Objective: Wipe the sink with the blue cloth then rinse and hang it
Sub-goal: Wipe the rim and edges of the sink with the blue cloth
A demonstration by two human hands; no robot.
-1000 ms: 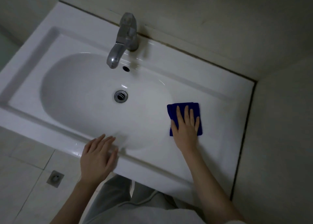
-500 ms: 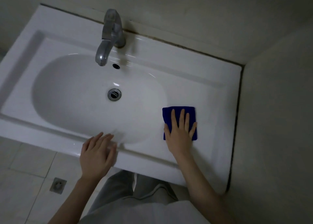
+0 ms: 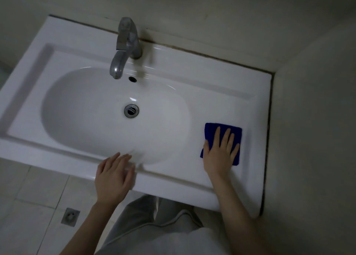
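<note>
A white ceramic sink [image 3: 212, 85] fills the view, its oval basin on the left and a flat ledge on the right. The folded blue cloth [image 3: 211, 130] lies flat on that right ledge. My right hand [image 3: 220, 151] presses on the cloth with straight, spread fingers and covers its near half. My left hand [image 3: 113, 174] rests flat on the sink's front rim, fingers straight, holding nothing.
A chrome faucet [image 3: 125, 46] stands at the back over the basin, above the overflow hole and the metal drain [image 3: 131, 110]. Walls close the back and the right side. A floor drain [image 3: 70, 216] sits in the tiled floor below the rim.
My right hand has slid the cloth to the right along the ledge, away from the basin's edge. My left hand stays on the front rim.
</note>
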